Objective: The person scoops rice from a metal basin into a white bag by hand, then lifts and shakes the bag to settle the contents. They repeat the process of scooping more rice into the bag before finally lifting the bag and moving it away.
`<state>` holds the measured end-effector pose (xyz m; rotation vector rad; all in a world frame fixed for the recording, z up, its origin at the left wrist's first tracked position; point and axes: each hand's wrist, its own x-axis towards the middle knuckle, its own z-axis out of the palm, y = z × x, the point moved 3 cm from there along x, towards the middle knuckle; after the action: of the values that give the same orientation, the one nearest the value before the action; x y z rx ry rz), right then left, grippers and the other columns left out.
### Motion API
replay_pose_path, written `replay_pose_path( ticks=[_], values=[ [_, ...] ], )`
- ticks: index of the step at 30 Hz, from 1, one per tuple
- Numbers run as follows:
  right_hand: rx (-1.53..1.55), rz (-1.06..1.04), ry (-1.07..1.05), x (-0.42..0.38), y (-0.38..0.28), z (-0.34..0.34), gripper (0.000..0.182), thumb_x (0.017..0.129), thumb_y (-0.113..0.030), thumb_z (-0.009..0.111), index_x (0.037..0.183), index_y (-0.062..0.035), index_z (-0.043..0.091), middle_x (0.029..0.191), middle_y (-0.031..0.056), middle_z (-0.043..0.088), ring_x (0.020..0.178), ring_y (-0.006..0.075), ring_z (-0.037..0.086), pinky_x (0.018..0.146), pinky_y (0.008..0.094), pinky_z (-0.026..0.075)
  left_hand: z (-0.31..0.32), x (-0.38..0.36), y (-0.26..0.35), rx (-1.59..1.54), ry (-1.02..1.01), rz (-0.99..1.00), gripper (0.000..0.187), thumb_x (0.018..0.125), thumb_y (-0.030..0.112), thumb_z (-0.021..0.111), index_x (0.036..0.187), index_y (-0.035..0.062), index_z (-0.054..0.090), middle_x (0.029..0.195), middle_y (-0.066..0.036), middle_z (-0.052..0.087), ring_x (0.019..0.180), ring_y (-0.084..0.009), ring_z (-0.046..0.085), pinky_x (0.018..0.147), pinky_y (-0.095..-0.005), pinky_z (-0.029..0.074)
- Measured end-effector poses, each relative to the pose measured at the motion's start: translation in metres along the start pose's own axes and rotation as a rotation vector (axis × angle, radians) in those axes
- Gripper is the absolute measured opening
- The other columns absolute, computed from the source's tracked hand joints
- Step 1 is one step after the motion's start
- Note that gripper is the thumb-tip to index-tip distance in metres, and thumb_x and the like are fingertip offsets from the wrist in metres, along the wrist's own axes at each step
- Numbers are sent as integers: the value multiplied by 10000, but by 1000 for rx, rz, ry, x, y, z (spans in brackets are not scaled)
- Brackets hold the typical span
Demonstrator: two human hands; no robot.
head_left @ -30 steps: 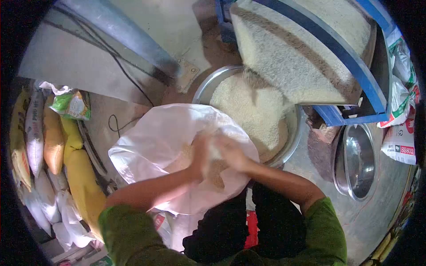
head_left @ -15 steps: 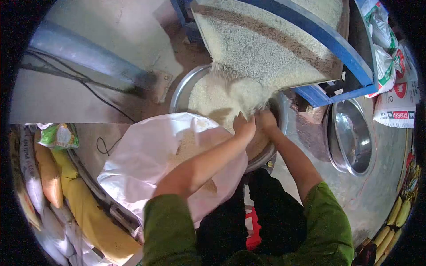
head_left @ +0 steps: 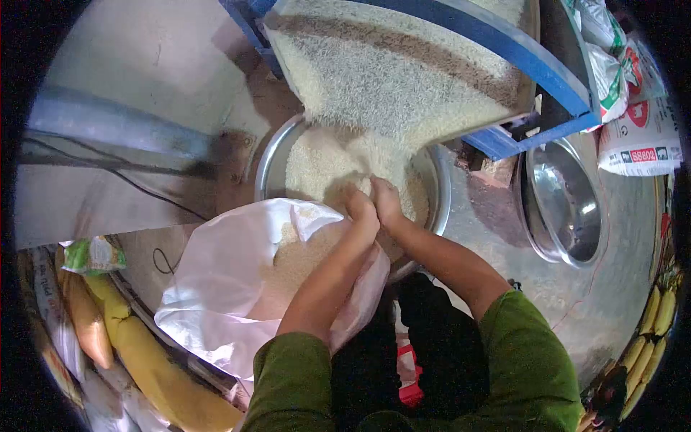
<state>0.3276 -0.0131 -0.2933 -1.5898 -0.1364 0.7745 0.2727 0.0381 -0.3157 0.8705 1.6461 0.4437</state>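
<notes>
A wide metal basin [head_left: 444, 193] holds a heap of pale rice [head_left: 308, 164]. My left hand [head_left: 362, 206] and my right hand [head_left: 387, 201] are side by side over the heap, cupped together with rice between them. Their fingertips are partly hidden by the grain. Just beyond them, rice slides off the sloping tray [head_left: 403, 72] of a blue-framed machine [head_left: 497, 25] into the basin. Under my left forearm, a white sack [head_left: 216, 266] stands with its mouth wide, grain [head_left: 299, 266] inside, against the basin's near side.
Shiny metal basins [head_left: 568, 205] stand on the floor at the right. Printed bags [head_left: 637, 140] lie at the upper right. Filled sacks [head_left: 155, 360] line the lower left. A black cable [head_left: 137, 186] runs across the floor beside a grey pipe [head_left: 122, 122].
My hands have come closer together and shifted left, away from the basin's right side. The camera view has turned slightly, so the sack's mouth and its grain show more.
</notes>
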Motion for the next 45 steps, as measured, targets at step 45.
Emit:
replay_pose_path(
  ticks=[45],
  values=[
    [339,55,-218,-57,-95,53,258,807,-247,462,798,0,532,690,35,496,618,110,425,584,278,372,-80,-74,89,-455,-424,200,347,854,276,334,1065,8,400,1023,-84,460,958,-178,436,814,-298,360]
  ],
)
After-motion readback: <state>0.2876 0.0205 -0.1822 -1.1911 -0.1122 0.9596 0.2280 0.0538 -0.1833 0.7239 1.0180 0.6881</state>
